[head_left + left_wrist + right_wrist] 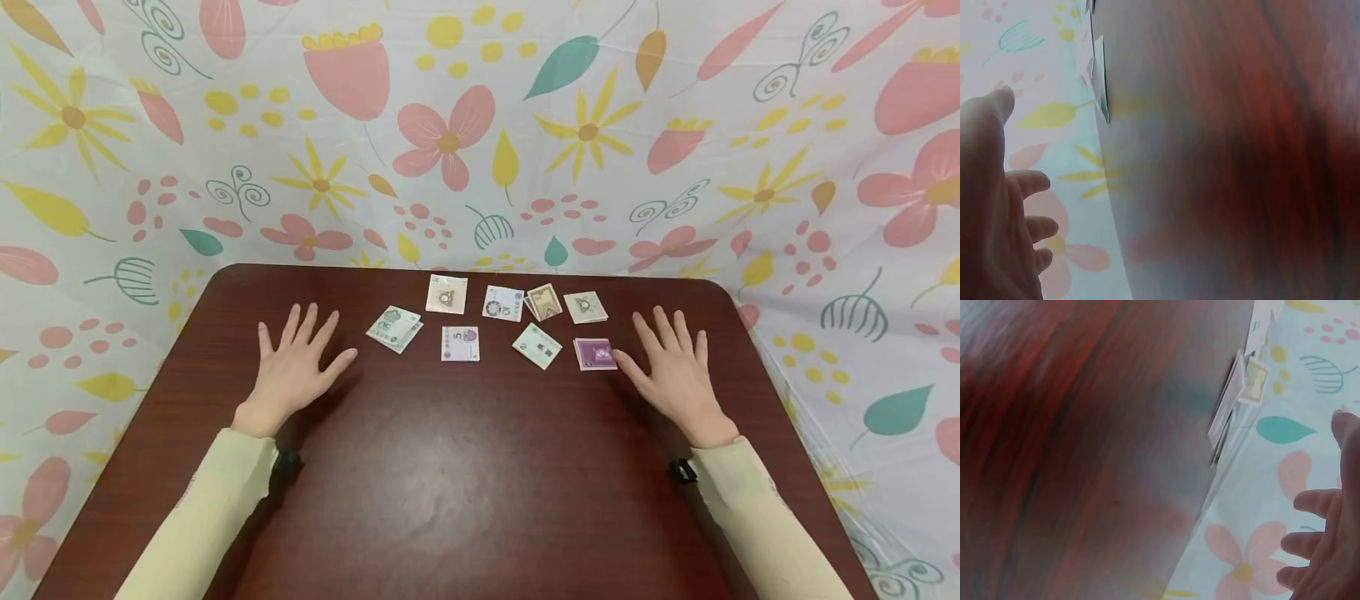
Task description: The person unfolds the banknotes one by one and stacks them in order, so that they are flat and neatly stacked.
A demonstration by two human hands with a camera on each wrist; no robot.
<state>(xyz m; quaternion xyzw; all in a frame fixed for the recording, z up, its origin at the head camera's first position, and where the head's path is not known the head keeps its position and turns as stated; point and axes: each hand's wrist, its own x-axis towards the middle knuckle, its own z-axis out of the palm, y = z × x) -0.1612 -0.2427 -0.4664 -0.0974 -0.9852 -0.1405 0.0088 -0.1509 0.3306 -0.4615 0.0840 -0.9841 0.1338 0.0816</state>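
Note:
My left hand (295, 371) is spread flat at the left of the dark wooden table, holding nothing. Nearest to it lies a folded green banknote stack (395, 328). My right hand (677, 379) is likewise spread with straight fingers at the right, its thumb tip right at the edge of a purple folded note stack (596, 354). Between the hands lie a pale purple note (461, 343) printed with a 5 and a light green note (537, 346). Farther back are a cream note (447, 294), a blue-grey note (503, 303), a brown note (544, 302) and a grey-beige note (585, 307).
The brown tabletop (450, 467) has rounded far corners. A white cloth (480, 150) with flowers and leaves hangs behind it and along both sides. Dark straps (682, 472) sit at the wrists, below pale yellow sleeves (765, 517).

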